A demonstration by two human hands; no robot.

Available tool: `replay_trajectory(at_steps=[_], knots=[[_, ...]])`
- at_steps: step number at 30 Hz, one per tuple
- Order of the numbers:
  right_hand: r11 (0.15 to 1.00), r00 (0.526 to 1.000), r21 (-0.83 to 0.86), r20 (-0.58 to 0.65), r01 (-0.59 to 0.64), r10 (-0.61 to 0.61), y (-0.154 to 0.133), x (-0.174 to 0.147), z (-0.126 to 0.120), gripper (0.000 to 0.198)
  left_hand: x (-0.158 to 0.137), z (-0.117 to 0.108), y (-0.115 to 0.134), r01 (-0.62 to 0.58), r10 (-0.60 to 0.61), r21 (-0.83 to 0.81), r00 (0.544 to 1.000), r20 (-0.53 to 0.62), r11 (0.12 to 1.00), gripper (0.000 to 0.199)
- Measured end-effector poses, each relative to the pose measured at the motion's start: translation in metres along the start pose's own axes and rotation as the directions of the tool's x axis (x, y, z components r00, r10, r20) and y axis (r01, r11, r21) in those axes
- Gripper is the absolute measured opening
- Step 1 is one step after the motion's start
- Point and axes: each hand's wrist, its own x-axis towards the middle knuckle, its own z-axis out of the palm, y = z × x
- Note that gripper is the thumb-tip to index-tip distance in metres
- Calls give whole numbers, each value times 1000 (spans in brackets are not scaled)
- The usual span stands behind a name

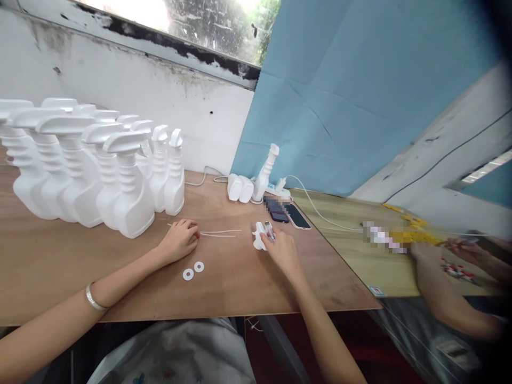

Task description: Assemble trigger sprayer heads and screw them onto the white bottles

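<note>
1. Right now my left hand (181, 239) rests on the wooden table (56, 266), fingers curled over one end of two thin white tubes (222, 233) lying between my hands.
2. My right hand (282, 249) is closed around a small white trigger head (262, 236), held just above the table.
3. Two white washers (193, 270) lie side by side on the table, just in front of my left hand.
4. White spray bottles (96, 170) stand crowded at the far left.
5. Two phones (286, 212) lie beyond my right hand.
</note>
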Motion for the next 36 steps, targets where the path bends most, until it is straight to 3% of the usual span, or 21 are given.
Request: replay_trajectory(at_steps=[8, 20, 22, 24, 27, 31, 33, 36], knots=[[993, 995, -86, 46, -79, 84, 1, 2, -6, 37, 0, -1, 2, 28, -28, 3, 999, 37, 1000, 18], [977, 980, -127, 82, -171, 182, 36, -1, -16, 40, 0, 2, -1, 13, -12, -17, 1000, 19, 1000, 18], [978, 987, -140, 23, -152, 156, 35, -5, -19, 44, 0, 1, -1, 12, -12, -16, 1000, 21, 1000, 18], [983, 987, -138, -123, -124, 107, 28, -11, -22, 48, 0, 1, -1, 11, -11, -13, 1000, 27, 1000, 18], [995, 964, -98, -267, -19, -9, 8, -19, -24, 41, 0, 0, 0, 11, -11, -9, 999, 35, 1000, 18], [971, 980, -159, -65, 177, -189, -23, -21, -8, 31, 1, -3, 2, 18, -17, -13, 999, 47, 1000, 18], [953, 984, -242, 49, 181, -174, -34, -16, 6, 25, 1, -4, 4, 17, -16, -23, 998, 62, 1000, 18], [941, 987, -300, 86, 153, -133, -39, -9, 24, 24, 1, -6, 5, 15, -12, -40, 997, 75, 999, 20]])
